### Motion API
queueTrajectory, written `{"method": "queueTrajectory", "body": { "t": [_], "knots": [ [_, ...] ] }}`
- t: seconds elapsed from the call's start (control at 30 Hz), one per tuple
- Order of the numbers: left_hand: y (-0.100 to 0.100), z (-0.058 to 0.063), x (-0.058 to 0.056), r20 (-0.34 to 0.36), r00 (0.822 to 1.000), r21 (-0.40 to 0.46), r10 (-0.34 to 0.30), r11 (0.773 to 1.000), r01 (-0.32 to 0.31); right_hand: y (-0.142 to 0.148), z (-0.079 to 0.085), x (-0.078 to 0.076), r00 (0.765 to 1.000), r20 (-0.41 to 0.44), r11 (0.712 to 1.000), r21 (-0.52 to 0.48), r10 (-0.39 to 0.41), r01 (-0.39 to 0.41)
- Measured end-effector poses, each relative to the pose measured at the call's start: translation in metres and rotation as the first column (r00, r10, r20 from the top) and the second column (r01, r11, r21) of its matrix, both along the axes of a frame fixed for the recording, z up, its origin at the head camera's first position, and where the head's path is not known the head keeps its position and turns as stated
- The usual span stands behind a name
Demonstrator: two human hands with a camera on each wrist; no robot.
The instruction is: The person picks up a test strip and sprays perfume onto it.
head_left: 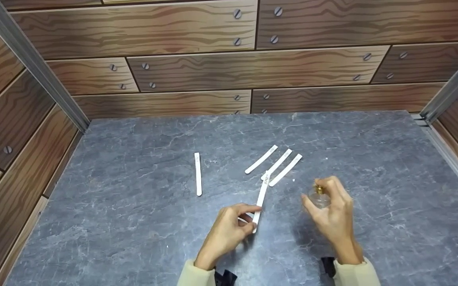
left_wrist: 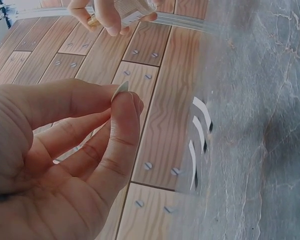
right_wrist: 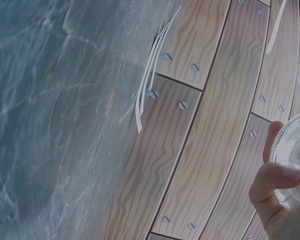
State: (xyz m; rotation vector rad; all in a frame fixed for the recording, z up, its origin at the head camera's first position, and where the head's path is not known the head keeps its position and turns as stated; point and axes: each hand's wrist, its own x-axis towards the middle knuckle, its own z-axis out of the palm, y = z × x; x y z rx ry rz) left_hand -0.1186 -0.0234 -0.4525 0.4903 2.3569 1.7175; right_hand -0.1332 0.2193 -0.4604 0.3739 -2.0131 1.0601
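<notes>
My left hand (head_left: 227,228) pinches the lower end of a white paper test strip (head_left: 262,192) between thumb and fingers. Its printed far end points away over the table; in the left wrist view only a small bent edge of the strip (left_wrist: 121,89) shows. To the right, my right hand (head_left: 334,216) grips a small clear glass perfume bottle (head_left: 319,201), with fingertips at its gold spray top (head_left: 319,190). In the right wrist view the ridged round glass of the bottle (right_wrist: 285,142) appears at the right edge, partly cut off.
Three more white strips (head_left: 286,170) lie slanted side by side beyond the hands. A single strip (head_left: 198,174) lies further left. The grey marbled table (head_left: 133,222) is bounded by wood-patterned walls (head_left: 193,73) and metal rails (head_left: 457,159).
</notes>
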Motion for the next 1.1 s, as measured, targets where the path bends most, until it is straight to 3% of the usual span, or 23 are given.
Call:
{"method": "queueTrajectory", "body": {
  "t": [0.47,0.7,1.1],
  "knots": [
    [-0.011,0.001,-0.002,0.008,0.999,0.007,0.036,0.999,-0.036,-0.002,-0.002,-0.006,0.999,0.008,0.998,-0.046,-0.038,0.038],
    [-0.014,0.0,-0.013,-0.01,0.998,-0.01,0.062,0.998,-0.062,-0.001,0.004,-0.003,0.995,0.057,0.995,-0.056,-0.082,0.085],
    [-0.019,-0.005,-0.038,-0.029,0.995,-0.089,0.097,0.991,-0.099,0.003,0.004,0.001,0.997,0.053,0.998,-0.022,-0.06,0.062]
  ]
}}
